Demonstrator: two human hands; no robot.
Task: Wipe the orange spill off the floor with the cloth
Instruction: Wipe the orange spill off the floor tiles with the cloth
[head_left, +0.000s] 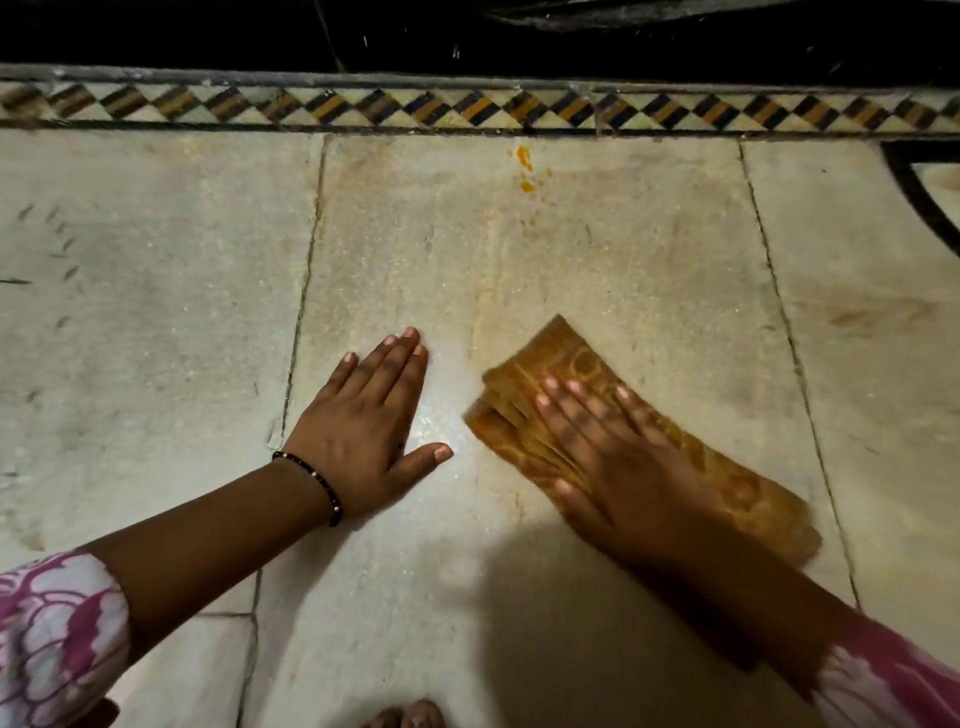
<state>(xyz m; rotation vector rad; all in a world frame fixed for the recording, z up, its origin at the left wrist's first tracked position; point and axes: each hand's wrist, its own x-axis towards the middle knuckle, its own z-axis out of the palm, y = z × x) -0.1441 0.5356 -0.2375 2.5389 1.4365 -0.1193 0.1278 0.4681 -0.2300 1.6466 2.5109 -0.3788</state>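
Observation:
A folded orange-brown patterned cloth (576, 358) lies flat on the pale stone floor (649, 249). My right hand (608, 447) presses down on it with straight, spread fingers and looks motion-blurred. My left hand (374, 421) rests flat on the bare floor to the left of the cloth, fingers straight, a dark bead bracelet on its wrist. Small orange spill spots (525, 167) sit on the same slab far ahead of the cloth, close to the border strip. A faint yellowish smear runs from the spots down toward the cloth.
A patterned tile border (467, 109) of dark and orange diamonds crosses the top, with a dark area beyond it. Grout lines (304, 291) split the slabs. A curved black inlay (914, 192) shows at the upper right. Toes (410, 716) appear at the bottom edge.

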